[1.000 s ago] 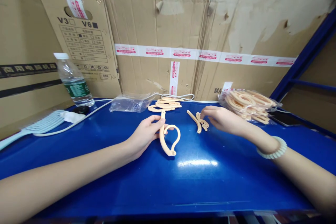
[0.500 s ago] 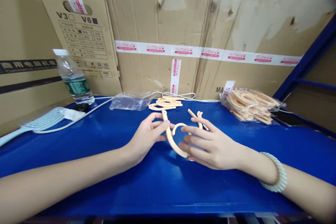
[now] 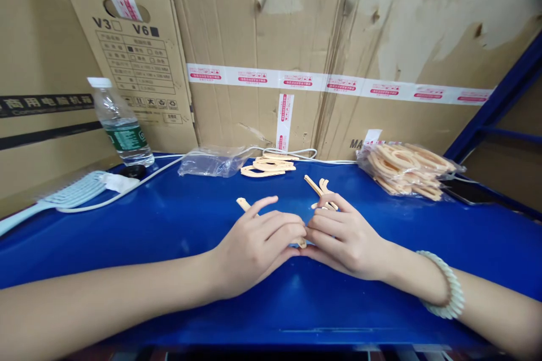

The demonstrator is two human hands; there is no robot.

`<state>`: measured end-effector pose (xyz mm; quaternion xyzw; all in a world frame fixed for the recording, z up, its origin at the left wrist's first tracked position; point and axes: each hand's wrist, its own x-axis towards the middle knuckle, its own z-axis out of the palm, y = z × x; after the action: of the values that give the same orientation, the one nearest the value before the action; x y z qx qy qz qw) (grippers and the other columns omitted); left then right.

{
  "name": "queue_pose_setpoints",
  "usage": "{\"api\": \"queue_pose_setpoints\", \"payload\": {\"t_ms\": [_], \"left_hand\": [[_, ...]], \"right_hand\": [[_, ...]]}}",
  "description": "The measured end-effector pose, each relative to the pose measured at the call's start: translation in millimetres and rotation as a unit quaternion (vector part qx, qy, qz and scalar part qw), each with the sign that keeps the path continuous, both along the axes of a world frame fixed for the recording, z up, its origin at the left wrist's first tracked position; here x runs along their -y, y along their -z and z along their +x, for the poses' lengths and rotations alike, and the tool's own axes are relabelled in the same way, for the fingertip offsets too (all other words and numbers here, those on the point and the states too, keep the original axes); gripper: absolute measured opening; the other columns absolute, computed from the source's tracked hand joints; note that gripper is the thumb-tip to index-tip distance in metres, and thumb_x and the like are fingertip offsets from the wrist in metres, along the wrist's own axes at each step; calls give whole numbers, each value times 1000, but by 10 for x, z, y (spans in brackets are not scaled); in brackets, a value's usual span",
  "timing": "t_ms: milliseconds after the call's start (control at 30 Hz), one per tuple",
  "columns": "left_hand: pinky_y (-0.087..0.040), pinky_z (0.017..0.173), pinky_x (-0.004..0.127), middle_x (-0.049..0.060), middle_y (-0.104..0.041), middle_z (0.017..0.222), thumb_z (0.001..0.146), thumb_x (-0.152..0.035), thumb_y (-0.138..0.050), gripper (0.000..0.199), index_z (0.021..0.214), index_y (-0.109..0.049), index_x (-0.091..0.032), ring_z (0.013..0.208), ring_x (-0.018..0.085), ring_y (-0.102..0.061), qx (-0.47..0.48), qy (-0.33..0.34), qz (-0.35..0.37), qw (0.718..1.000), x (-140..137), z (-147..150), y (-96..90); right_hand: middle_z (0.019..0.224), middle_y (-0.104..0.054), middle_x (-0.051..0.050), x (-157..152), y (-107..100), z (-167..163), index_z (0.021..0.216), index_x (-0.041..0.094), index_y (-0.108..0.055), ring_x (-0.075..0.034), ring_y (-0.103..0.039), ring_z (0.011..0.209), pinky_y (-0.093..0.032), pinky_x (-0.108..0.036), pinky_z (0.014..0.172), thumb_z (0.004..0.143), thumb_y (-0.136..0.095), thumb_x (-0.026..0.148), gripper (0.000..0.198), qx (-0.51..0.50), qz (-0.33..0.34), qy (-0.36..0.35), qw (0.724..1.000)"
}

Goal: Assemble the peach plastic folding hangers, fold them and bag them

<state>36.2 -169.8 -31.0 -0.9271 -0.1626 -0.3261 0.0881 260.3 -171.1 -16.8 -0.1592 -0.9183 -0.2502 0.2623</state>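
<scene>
Under our left hand point(image 3: 256, 248), curled closed around it, a peach hanger piece point(image 3: 243, 203) slants from beyond the knuckles rightward and nearer, to our meeting fingertips. Our right hand point(image 3: 349, 242) is only at that end, fingers bunched, its hold hidden.

The left hand point(image 3: 258, 245) hides most of the pale strip point(image 3: 243, 203), leaving an end beyond the knuckles and a small tip at the fingers — whether these join cannot be told — while the right hand point(image 3: 345, 240) covers part of the loose pieces point(image 3: 313, 185), and its own grip is lost where the fingertips meet. The brush point(image 3: 76, 194) has its handle cut off by the left edge, the bag of parts point(image 3: 406, 169) overlaps a flat dark object point(image 3: 468, 192), and tissue point(image 3: 121, 182) partly masks a black round thing point(image 3: 132, 171). Both forearms run out of view, and the print on the bottle point(image 3: 122, 130) is too small to read.
</scene>
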Motion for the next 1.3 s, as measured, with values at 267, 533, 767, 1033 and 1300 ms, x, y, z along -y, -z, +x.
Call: {"api": "queue_pose_setpoints", "payload": {"t_ms": [267, 533, 767, 1033, 1300], "left_hand": [[-39, 89, 37, 3, -66, 92, 99, -18, -43, 9, 94, -50, -16, 80, 17, -61, -30, -40, -49, 998, -108, 27, 79], [-37, 75, 32, -1, -56, 72, 87, -5, -41, 17, 78, -50, -17, 64, 15, -49, -57, -38, -47, 997, -57, 16, 62], [-37, 71, 30, -1, -57, 69, 83, -2, -40, 21, 74, -51, -17, 62, 14, -48, -20, -27, -45, 998, -67, -2, 40], [-42, 84, 32, -1, -65, 78, 88, 0, -41, 25, 87, -57, -18, 69, 12, -57, -23, -7, 29, 999, -160, -61, -22], [-44, 88, 34, 0, -68, 95, 94, -11, -48, 12, 94, -57, -20, 92, 18, -62, -38, -44, -144, 988, -329, -90, 54]], "right_hand": [[69, -61, -1, 24, 28, -8, 95, 14, -66, -15, -55, 66, -41, -41, 87, 100, -49, 27, 22, -35, -19, 3, 999], [67, -59, 0, 39, 115, -63, 96, 15, -68, -15, -51, 67, -37, -39, 87, 97, -54, 36, 25, -70, -160, -31, 984], [62, -55, 3, 21, 130, -86, 91, 17, -73, -12, -50, 60, -37, -35, 82, 93, -60, 42, 28, -127, -313, -42, 940], [76, -66, -2, -138, 53, 37, 98, 19, -69, -17, -57, 76, -42, -40, 89, 93, -61, 36, 19, -152, -302, 38, 940], [110, -64, -9, -318, 128, 131, 107, 22, -65, -25, -54, 114, -31, -55, 107, 97, -49, 20, 19, -10, -187, 129, 974]]}}
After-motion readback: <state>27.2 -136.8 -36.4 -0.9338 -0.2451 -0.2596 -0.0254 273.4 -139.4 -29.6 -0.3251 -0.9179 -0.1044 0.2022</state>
